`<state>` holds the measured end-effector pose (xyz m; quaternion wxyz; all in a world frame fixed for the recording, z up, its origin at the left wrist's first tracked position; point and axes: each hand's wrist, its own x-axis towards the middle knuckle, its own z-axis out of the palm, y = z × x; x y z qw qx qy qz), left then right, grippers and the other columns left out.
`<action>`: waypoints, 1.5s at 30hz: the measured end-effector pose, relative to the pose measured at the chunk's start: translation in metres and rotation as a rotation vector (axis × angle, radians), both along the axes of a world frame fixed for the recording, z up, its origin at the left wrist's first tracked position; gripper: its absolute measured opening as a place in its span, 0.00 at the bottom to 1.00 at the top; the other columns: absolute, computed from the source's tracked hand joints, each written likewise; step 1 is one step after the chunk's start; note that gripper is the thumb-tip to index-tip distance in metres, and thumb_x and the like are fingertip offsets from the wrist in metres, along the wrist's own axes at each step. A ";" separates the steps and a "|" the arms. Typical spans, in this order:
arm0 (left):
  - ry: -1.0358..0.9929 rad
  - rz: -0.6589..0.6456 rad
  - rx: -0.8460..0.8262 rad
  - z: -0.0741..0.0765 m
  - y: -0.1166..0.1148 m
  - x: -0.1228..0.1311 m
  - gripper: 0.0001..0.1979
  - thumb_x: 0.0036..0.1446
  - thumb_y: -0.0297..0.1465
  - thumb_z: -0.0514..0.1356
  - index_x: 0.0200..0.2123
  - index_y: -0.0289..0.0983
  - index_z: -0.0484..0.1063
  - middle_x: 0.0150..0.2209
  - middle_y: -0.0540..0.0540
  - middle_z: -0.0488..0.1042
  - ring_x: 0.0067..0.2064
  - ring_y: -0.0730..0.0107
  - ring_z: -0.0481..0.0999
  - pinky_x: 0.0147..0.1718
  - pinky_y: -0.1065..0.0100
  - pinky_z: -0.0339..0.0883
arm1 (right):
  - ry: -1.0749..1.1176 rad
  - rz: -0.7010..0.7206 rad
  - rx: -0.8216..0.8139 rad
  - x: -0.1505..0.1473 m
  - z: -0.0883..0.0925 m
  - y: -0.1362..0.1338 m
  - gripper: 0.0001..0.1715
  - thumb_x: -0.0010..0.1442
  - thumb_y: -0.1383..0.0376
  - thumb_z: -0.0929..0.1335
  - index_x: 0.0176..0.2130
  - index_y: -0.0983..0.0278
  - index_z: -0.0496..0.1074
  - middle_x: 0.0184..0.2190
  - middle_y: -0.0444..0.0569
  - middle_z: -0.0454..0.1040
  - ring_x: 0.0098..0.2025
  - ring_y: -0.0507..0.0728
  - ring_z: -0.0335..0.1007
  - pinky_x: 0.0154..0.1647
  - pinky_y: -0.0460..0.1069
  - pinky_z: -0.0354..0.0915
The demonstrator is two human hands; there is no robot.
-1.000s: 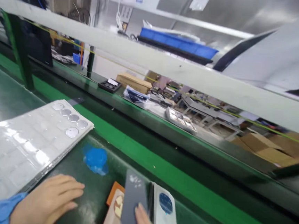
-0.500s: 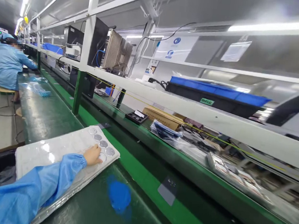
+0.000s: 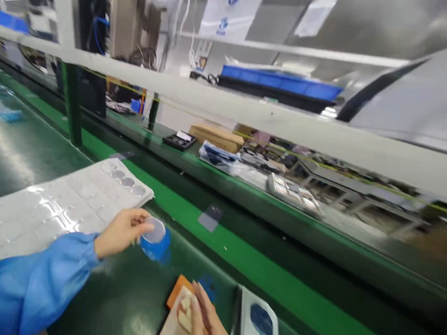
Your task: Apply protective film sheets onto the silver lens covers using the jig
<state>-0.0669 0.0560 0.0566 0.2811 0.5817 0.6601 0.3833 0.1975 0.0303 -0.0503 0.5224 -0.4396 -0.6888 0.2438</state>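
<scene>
My left hand pinches a round, clear-grey disc between thumb and fingers, above a blue round patch on the green bench. To its left lies a white plastic tray with round grey discs at its far corner. At the bottom, my right hand has its fingers together against a pale block with cream-coloured pieces and orange corners; whether it grips anything is unclear. Right of it lies a white flat part with a dark blue round film.
A green strip with a grey card runs behind the bench. Beyond it, a raised ledge holds a black tray, a cardboard box and bagged parts. A white rail crosses above, and a green post stands left.
The view has swung right. My left hand has left the tray's corner and moved right with one disc in its fingers. My right hand, the pale block and the white part have come into view.
</scene>
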 end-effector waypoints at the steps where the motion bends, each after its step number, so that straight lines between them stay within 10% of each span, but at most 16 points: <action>1: -0.185 -0.105 -0.026 -0.006 -0.009 0.025 0.16 0.59 0.42 0.57 0.38 0.34 0.71 0.22 0.51 0.70 0.23 0.70 0.71 0.23 0.71 0.65 | 0.009 0.033 -0.027 -0.004 0.007 -0.004 0.20 0.65 0.59 0.66 0.52 0.67 0.74 0.45 0.54 0.78 0.43 0.59 0.78 0.41 0.46 0.76; 6: -0.399 -0.280 -0.047 -0.046 -0.021 0.103 0.11 0.58 0.35 0.57 0.39 0.34 0.74 0.34 0.45 0.78 0.33 0.66 0.78 0.34 0.67 0.72 | -0.170 -0.122 0.212 0.006 0.011 -0.008 0.13 0.65 0.68 0.65 0.46 0.69 0.77 0.38 0.52 0.81 0.36 0.54 0.80 0.39 0.41 0.74; 14: 0.186 -0.522 0.117 -0.088 -0.010 0.099 0.18 0.60 0.34 0.59 0.54 0.40 0.70 0.57 0.42 0.71 0.63 0.54 0.63 0.62 0.53 0.59 | -0.987 -0.171 0.490 0.036 -0.033 -0.015 0.27 0.67 0.72 0.52 0.51 0.70 0.74 0.52 0.55 0.75 0.52 0.62 0.73 0.45 0.51 0.75; 25: 0.520 -0.716 0.341 -0.101 -0.002 0.104 0.17 0.62 0.27 0.58 0.54 0.42 0.71 0.55 0.48 0.74 0.66 0.52 0.59 0.61 0.48 0.60 | -0.889 -0.268 0.270 0.030 -0.041 -0.028 0.22 0.69 0.62 0.58 0.53 0.69 0.72 0.57 0.53 0.70 0.59 0.65 0.65 0.52 0.56 0.71; 34: 0.676 -0.665 0.565 -0.110 -0.003 0.103 0.15 0.63 0.29 0.57 0.52 0.42 0.72 0.57 0.50 0.72 0.64 0.49 0.61 0.57 0.49 0.65 | -0.858 -0.865 -0.303 0.082 -0.038 -0.017 0.44 0.65 0.42 0.52 0.58 0.74 0.64 0.55 0.72 0.67 0.52 0.74 0.70 0.43 0.61 0.71; 41: 0.549 -0.610 0.626 -0.121 0.001 0.096 0.20 0.60 0.30 0.60 0.55 0.49 0.71 0.57 0.52 0.72 0.65 0.52 0.61 0.57 0.55 0.69 | -0.819 -0.930 -0.297 0.080 -0.029 -0.016 0.35 0.66 0.47 0.58 0.57 0.71 0.65 0.55 0.65 0.70 0.51 0.69 0.73 0.38 0.55 0.74; 45: 0.082 -0.464 0.367 -0.106 0.002 0.108 0.26 0.57 0.34 0.62 0.59 0.50 0.67 0.60 0.49 0.68 0.64 0.50 0.62 0.58 0.57 0.66 | -0.744 -0.934 -0.021 0.072 -0.023 -0.024 0.31 0.65 0.52 0.61 0.56 0.73 0.65 0.56 0.69 0.67 0.52 0.72 0.71 0.44 0.60 0.72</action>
